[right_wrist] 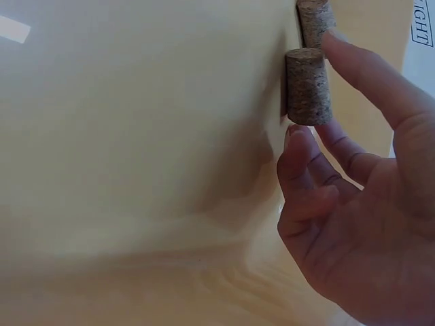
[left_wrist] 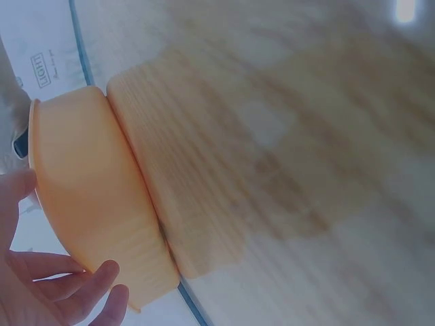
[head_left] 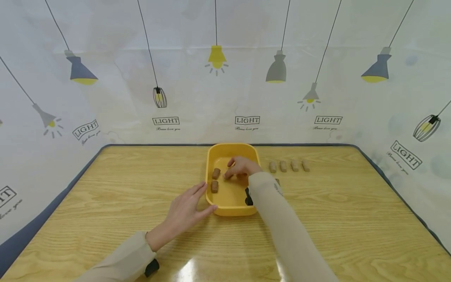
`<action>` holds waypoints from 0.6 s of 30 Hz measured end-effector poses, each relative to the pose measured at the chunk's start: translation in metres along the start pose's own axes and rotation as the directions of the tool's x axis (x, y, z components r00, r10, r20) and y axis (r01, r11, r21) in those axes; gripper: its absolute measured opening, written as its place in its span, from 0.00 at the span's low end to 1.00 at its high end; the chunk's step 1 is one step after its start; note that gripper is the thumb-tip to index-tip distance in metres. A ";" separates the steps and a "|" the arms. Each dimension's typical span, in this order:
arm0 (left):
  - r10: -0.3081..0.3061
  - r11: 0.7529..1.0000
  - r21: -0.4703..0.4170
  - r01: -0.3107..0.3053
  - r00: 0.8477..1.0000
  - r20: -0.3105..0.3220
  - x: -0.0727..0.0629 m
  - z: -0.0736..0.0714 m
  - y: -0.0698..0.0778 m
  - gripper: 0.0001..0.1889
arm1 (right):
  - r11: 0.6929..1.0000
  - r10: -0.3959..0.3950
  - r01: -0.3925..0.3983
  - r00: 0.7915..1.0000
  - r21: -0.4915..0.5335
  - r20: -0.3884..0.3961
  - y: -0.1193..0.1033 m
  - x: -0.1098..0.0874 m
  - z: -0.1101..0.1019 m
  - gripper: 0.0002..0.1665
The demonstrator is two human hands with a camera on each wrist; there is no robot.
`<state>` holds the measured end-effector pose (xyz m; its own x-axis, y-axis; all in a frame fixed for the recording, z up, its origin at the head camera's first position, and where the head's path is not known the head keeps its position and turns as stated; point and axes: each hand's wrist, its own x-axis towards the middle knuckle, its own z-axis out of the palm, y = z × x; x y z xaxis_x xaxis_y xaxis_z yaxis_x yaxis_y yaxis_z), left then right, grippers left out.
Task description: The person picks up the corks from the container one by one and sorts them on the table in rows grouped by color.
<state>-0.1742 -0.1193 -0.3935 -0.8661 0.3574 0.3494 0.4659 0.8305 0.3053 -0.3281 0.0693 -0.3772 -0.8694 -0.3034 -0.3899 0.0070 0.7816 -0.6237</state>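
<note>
In the head view my right hand (head_left: 241, 166) reaches down into a yellow plastic tray (head_left: 232, 211). It pinches a short cork (right_wrist: 309, 88) between thumb and fingers, close to the tray floor. A second cork (right_wrist: 316, 24) shows just beyond the thumb in the right wrist view. Along the tray's left wall lie two corks, a far one (head_left: 216, 173) and a near one (head_left: 214, 187). My left hand (head_left: 184, 207) rests at the tray's front left corner, fingers spread along the outer wall (left_wrist: 95, 183) and thumb at the rim.
On the wood-grain table (head_left: 141, 176), several corks (head_left: 283, 166) form a row right of the tray. Another cork (head_left: 277, 182) is mostly hidden behind the right sleeve (head_left: 282, 219). A wall covering (head_left: 197, 98) with printed lamps stands behind the table's dark edge.
</note>
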 end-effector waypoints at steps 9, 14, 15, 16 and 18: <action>0.002 1.000 0.000 -0.002 1.000 -0.006 0.001 0.000 0.000 0.38 | 1.000 -0.024 0.024 0.999 -0.011 0.025 0.005 0.010 0.000 0.29; 0.002 1.000 -0.002 -0.002 1.000 -0.011 0.001 0.000 0.001 0.37 | 0.997 -0.056 0.054 0.998 0.049 0.038 0.004 0.008 -0.002 0.27; 0.002 1.000 -0.001 -0.002 1.000 -0.011 0.001 0.000 0.000 0.37 | 0.996 -0.071 0.069 0.997 0.054 0.037 0.004 0.007 -0.002 0.27; 0.001 1.000 -0.001 -0.001 1.000 -0.010 0.001 0.000 0.000 0.37 | 0.995 -0.088 0.086 0.995 0.052 0.038 0.004 0.007 -0.002 0.27; 0.002 1.000 -0.001 -0.002 1.000 -0.010 0.000 0.000 0.000 0.37 | 0.993 -0.114 0.112 0.993 0.049 0.042 0.005 0.006 -0.004 0.27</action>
<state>-0.1745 -0.1188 -0.3935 -0.8633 0.3547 0.3591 0.4678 0.8294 0.3054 -0.3351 0.0738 -0.3804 -0.8428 -0.4134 -0.3446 -0.0664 0.7153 -0.6957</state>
